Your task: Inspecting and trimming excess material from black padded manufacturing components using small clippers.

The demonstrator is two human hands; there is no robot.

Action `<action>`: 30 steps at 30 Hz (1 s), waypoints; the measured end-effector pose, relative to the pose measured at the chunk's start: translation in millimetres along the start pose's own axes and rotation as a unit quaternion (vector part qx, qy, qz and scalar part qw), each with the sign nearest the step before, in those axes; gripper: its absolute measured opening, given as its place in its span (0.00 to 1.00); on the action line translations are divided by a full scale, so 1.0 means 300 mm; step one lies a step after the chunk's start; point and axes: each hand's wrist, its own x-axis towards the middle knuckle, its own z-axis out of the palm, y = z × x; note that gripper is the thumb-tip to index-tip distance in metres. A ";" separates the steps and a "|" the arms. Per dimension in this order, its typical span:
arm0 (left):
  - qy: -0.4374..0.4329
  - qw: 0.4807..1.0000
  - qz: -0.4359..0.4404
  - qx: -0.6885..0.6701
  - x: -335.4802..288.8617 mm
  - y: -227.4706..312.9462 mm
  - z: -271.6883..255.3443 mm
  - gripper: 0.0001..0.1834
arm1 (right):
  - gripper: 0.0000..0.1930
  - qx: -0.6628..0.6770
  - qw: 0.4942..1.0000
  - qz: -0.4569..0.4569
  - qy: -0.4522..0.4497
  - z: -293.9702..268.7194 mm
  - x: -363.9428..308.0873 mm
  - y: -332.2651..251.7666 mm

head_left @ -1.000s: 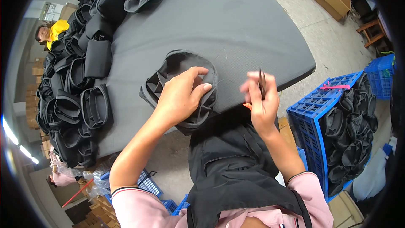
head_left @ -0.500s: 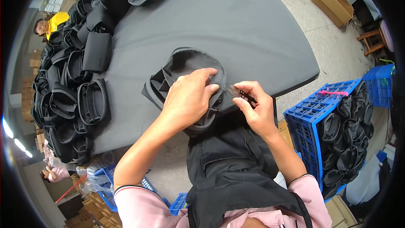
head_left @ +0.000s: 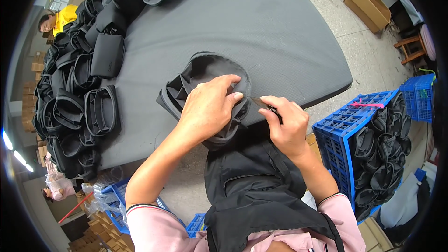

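Observation:
A black fabric bag (head_left: 200, 77) with a round rim and inner pockets lies at the near edge of the grey padded table (head_left: 261, 23). My left hand (head_left: 210, 107) presses down on the bag's near edge, pinching its rim. My right hand (head_left: 287, 126) grips small dark snips (head_left: 262, 104), whose tip touches the bag's rim right beside my left fingertips. I wear a black apron and pink sleeves.
Several finished black bags (head_left: 79, 88) are stacked along the table's left side and far corner. A blue crate (head_left: 373, 144) full of black bags stands to my right, another blue crate (head_left: 112, 196) at lower left. Cardboard boxes (head_left: 366, 0) sit on the floor. Other people (head_left: 58, 18) work at left.
My right hand came down from a raised position and brought the snips to the bag's rim. My left hand shifted slightly along the rim and stays on the bag.

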 end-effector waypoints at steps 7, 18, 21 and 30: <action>-0.126 0.982 0.060 0.125 -0.024 0.023 -0.092 0.43 | 0.14 0.418 0.857 0.301 -0.007 0.121 0.007 -0.024; -0.141 0.986 -0.016 0.082 -0.057 -0.074 -0.077 0.30 | 0.07 0.460 0.822 0.327 -0.074 0.156 0.091 -0.046; -0.091 0.994 -0.021 0.053 -0.045 -0.081 -0.020 0.28 | 0.08 0.453 0.824 0.333 -0.070 0.171 0.066 -0.021; -0.075 0.995 -0.040 -0.050 -0.055 -0.118 -0.003 0.27 | 0.10 0.346 0.869 0.347 -0.074 0.166 -0.047 -0.085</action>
